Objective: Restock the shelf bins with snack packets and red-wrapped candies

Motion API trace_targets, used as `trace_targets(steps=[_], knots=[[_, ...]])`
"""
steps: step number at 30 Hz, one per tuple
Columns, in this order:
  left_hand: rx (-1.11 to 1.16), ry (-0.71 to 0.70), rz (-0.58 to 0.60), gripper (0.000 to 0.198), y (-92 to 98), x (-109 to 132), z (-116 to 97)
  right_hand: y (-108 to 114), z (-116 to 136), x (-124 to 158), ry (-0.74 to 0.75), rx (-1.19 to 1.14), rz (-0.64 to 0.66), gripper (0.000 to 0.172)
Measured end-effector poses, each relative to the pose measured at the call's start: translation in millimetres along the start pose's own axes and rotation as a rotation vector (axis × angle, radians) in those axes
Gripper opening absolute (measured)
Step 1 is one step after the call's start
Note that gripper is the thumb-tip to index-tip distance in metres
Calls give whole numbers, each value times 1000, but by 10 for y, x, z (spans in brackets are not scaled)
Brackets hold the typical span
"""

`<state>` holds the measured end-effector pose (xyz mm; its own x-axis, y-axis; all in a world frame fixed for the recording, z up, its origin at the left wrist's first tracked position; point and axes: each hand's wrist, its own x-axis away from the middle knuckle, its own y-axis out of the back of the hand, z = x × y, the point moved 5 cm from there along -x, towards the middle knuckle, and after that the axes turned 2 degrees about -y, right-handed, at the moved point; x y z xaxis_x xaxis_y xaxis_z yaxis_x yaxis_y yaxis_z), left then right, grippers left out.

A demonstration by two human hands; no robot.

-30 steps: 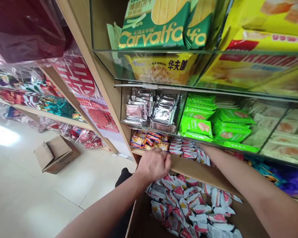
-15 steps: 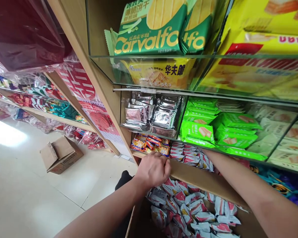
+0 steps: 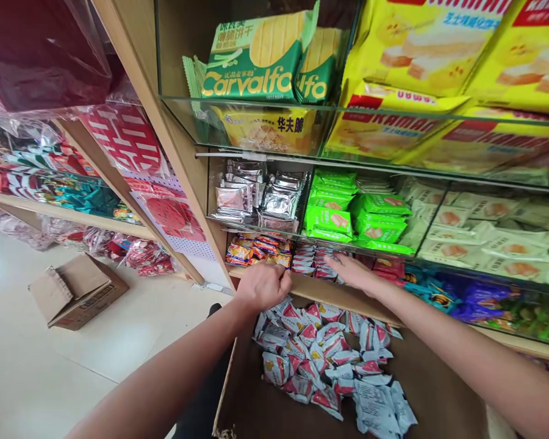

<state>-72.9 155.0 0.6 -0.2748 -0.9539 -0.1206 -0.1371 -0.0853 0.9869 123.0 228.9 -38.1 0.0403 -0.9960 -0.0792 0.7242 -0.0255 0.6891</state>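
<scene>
My left hand [image 3: 264, 285] is closed over the far rim of a large cardboard box [image 3: 348, 300], close to the shelf front. Inside the box lie many small silver-and-pink snack packets [image 3: 311, 350], loosely heaped. My right hand [image 3: 354, 273] reaches over the rim to the bottom shelf, its fingers stretched out against a row of matching snack packets [image 3: 304, 261] standing there. Part of that row is hidden behind the hand. Orange wrapped snacks [image 3: 256, 247] sit left of the row, just beyond my left hand.
Glass-fronted shelves above hold silver packets [image 3: 281, 198], green packets [image 3: 332, 210] and yellow wafer bags [image 3: 416, 46]. A wooden upright [image 3: 178, 122] stands at left. An open cardboard carton [image 3: 80, 289] rests on the tiled floor.
My right hand has drawn back from deeper in the bottom shelf and now shows above the packets. The view has shifted right; my left hand keeps its place on the box rim.
</scene>
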Motion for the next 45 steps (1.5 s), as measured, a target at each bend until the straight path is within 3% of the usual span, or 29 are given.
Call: trace_targets(steps=[2,5,6,8,13,16,20,24,28,31,33,37,40,45], knots=[[-20,-6,-10,42,-11,4,-4,110,123,504,204,123,168,31],[-40,-4,-23,43,-8,4,-14,246,295,1412,650,161,72,26],[-44,-2,-23,43,-5,5,-19,142,290,1674,768,172,157,26],[-52,2,-17,43,3,10,-25,-177,111,1927,696,250,268,32],[-87,4,-17,44,11,47,-33,-919,-585,1658,134,450,212,64],[-101,2,-36,46,6,74,-43,-1062,-789,1472,-6,554,251,62],[-99,3,-71,46,-4,90,-55,-934,-861,1391,-1,561,262,47],[-72,-5,-91,44,5,67,-22,-714,-904,1437,35,425,198,27],[135,-134,-257,29,138,147,-94,-413,-700,1625,83,-11,42,16],[416,-269,-387,29,218,403,-340,-189,-427,1804,-21,-432,2,22],[640,-258,-305,33,139,598,-558,-67,-240,1901,-106,-660,-43,26],[1154,28,-40,33,-227,875,-881,26,-17,2004,-244,-908,-125,28],[1248,142,-22,34,-371,930,-952,41,9,2013,-258,-878,-197,25],[1268,166,-43,33,-322,931,-927,21,-8,2004,-243,-873,-295,26]])
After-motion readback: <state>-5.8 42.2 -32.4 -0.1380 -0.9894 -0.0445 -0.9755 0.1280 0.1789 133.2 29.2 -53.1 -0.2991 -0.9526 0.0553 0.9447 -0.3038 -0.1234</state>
